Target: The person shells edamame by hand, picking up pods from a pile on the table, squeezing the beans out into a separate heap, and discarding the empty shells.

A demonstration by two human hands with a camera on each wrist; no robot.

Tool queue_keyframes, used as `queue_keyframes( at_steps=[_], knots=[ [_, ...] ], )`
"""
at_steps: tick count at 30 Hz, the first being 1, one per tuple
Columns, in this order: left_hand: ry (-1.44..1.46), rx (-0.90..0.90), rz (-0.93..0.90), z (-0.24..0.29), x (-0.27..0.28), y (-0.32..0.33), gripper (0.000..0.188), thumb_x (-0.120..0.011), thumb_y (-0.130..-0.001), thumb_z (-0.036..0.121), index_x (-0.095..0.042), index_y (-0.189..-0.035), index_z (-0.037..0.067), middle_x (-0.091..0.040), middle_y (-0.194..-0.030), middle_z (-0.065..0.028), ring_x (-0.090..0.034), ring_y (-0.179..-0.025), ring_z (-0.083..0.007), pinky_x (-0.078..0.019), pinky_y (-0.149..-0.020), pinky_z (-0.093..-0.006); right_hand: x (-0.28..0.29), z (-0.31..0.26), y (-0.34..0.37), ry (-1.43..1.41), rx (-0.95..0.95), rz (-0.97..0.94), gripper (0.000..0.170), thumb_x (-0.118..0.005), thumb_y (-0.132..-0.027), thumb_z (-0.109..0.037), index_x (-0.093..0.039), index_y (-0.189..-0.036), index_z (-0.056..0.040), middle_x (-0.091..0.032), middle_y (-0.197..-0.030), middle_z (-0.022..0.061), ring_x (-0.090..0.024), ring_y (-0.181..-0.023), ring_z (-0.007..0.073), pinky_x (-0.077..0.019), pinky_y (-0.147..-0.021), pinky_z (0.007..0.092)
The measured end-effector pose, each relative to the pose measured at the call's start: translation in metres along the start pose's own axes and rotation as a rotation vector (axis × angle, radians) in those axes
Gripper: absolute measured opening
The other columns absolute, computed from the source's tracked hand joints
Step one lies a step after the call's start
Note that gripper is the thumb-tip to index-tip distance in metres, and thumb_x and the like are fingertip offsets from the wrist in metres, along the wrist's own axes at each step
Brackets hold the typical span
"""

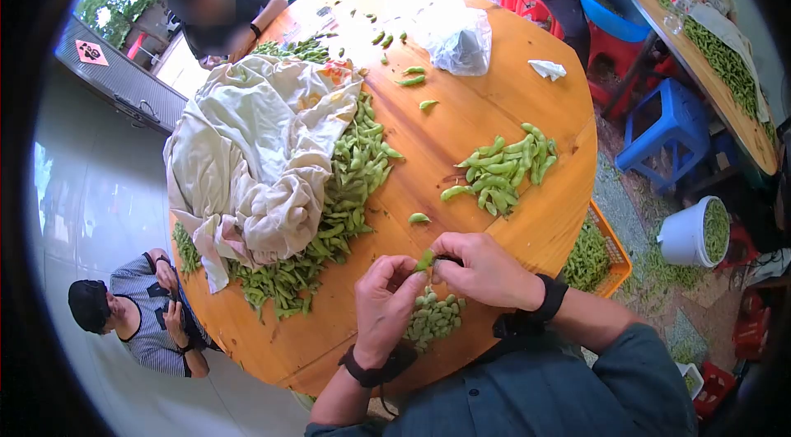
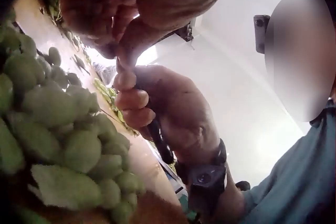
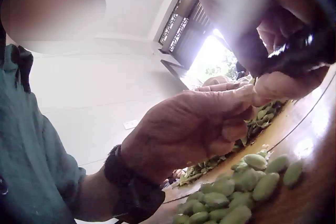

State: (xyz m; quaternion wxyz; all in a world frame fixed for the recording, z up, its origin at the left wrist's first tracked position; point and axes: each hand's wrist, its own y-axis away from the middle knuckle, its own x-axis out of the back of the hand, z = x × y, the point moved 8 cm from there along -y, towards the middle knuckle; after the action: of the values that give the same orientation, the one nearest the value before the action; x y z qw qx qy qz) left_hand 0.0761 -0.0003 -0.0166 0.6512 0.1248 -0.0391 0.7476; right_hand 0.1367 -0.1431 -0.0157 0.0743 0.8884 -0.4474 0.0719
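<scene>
In the head view a green pod (image 1: 424, 260) is pinched by the left hand (image 1: 386, 305), its fingertips close to those of the right hand (image 1: 486, 271). The right hand also has a dark, shiny object (image 3: 296, 50) gripped in its curled fingers; what it is I cannot tell. Below both hands lies a pile of shelled green beans (image 1: 434, 320), seen close up in the left wrist view (image 2: 81, 150). Whole pods (image 1: 507, 169) form a loose heap beyond the right hand, and a single pod (image 1: 418, 218) lies nearer the hands.
A cream cloth (image 1: 255, 149) covers part of a large pod heap (image 1: 354, 182) at the left of the round wooden table (image 1: 461, 17). A plastic bag (image 1: 461, 46) and white tissue (image 1: 547, 69) lie farther back. An orange crate (image 1: 614, 260) stands beside the table. Other people sit around.
</scene>
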Motion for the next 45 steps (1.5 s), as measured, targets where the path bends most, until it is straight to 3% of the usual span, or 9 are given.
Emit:
queue_keyframes(
  at_steps=[3,5,15,18,23,27,30,35,45],
  knots=[
    [-0.017,0.078,0.032,-0.001,0.001,0.001,0.011,-0.07,-0.089,-0.001,-0.066,-0.099,0.0,-0.065,-0.091,0.0007,-0.059,-0.077,-0.0049,-0.0494,-0.069,-0.0206,0.0,0.0,0.002,-0.051,0.021,0.022,0.016,-0.06,-0.089,-0.011,-0.064,-0.096,0.0029,-0.066,-0.073,0.007,-0.061,-0.064,0.0108,-0.0484,-0.058,0.0299],
    [0.008,0.047,0.02,0.001,-0.002,0.002,0.008,-0.07,-0.09,0.0,-0.066,-0.097,-0.001,-0.064,-0.089,0.0013,-0.059,-0.077,-0.0051,-0.049,-0.068,-0.0208,0.004,-0.008,0.001,-0.013,-0.01,0.046,0.02,-0.058,-0.084,-0.011,-0.065,-0.091,0.0064,-0.065,-0.076,0.0248,-0.066,-0.07,0.0379,-0.0511,-0.064,0.044],
    [-0.38,-0.262,0.082,0.035,-0.007,0.009,0.007,-0.069,-0.088,0.0,-0.063,-0.091,-0.003,-0.061,-0.084,-0.0007,-0.056,-0.071,-0.0077,-0.046,-0.064,-0.0225,-0.004,-0.005,-0.003,0.092,0.118,0.118,0.014,-0.055,-0.083,-0.009,-0.059,-0.085,0.0044,-0.061,-0.074,0.0265,-0.063,-0.074,0.0458,-0.0482,-0.064,0.0518],
    [-0.416,-0.375,0.116,0.041,-0.006,0.011,0.005,-0.067,-0.089,-0.001,-0.063,-0.09,-0.002,-0.06,-0.08,0.0,-0.053,-0.068,-0.0081,-0.0433,-0.062,-0.0216,-0.008,-0.004,-0.006,0.087,0.17,0.067,0.013,-0.055,-0.085,-0.005,-0.062,-0.095,0.0008,-0.063,-0.074,0.0196,-0.065,-0.066,0.0335,-0.0509,-0.061,0.041],
    [0.244,0.296,0.031,-0.003,0.0,0.008,0.006,-0.066,-0.089,-0.002,-0.065,-0.094,0.002,-0.059,-0.075,0.002,-0.055,-0.061,-0.0079,-0.0444,-0.059,-0.021,-0.008,-0.009,-0.005,0.064,0.217,0.015,0.012,-0.055,-0.086,-0.002,-0.061,-0.096,0.0004,-0.062,-0.07,0.0197,-0.064,-0.061,0.0336,-0.05,-0.056,0.0405],
    [0.526,0.415,-0.117,-0.017,-0.003,0.005,0.01,-0.068,-0.089,-0.001,-0.064,-0.098,0.002,-0.06,-0.077,0.0019,-0.056,-0.06,-0.0074,-0.0449,-0.057,-0.0207,-0.009,-0.013,-0.005,0.064,0.268,0.019,0.011,-0.055,-0.087,-0.003,-0.061,-0.096,0.0004,-0.063,-0.068,0.0183,-0.065,-0.059,0.0316,-0.0512,-0.056,0.0389],
    [0.54,0.466,-0.129,-0.023,-0.009,0.007,0.011,-0.068,-0.089,0.0,-0.063,-0.098,0.002,-0.061,-0.079,0.0014,-0.055,-0.061,-0.0079,-0.046,-0.059,-0.0216,-0.005,-0.007,-0.009,-0.006,0.168,0.005,0.013,-0.056,-0.085,-0.006,-0.062,-0.088,0.0046,-0.065,-0.075,0.0255,-0.067,-0.069,0.0407,-0.0532,-0.062,0.0452],
    [-0.497,-0.324,-0.029,0.034,-0.002,0.007,0.015,-0.069,-0.088,0.002,-0.062,-0.1,-0.001,-0.065,-0.085,-0.0113,-0.064,-0.07,-0.0234,-0.052,-0.066,-0.0305,-0.018,0.013,-0.006,-0.199,-0.127,-0.147,0.015,-0.055,-0.085,-0.008,-0.062,-0.085,0.0052,-0.066,-0.068,0.0189,-0.068,-0.061,0.0268,-0.0539,-0.06,0.0403],
    [-0.721,-0.476,0.013,0.046,-0.013,0.01,0.01,-0.06,-0.092,0.001,-0.06,-0.102,0.0,-0.063,-0.088,-0.0173,-0.063,-0.076,-0.0374,-0.0513,-0.067,-0.0404,-0.016,0.007,-0.009,-0.114,-0.049,-0.057,0.018,-0.057,-0.082,-0.011,-0.061,-0.077,0.0051,-0.064,-0.068,0.0229,-0.065,-0.062,0.0344,-0.0504,-0.06,0.0439]
  ],
)
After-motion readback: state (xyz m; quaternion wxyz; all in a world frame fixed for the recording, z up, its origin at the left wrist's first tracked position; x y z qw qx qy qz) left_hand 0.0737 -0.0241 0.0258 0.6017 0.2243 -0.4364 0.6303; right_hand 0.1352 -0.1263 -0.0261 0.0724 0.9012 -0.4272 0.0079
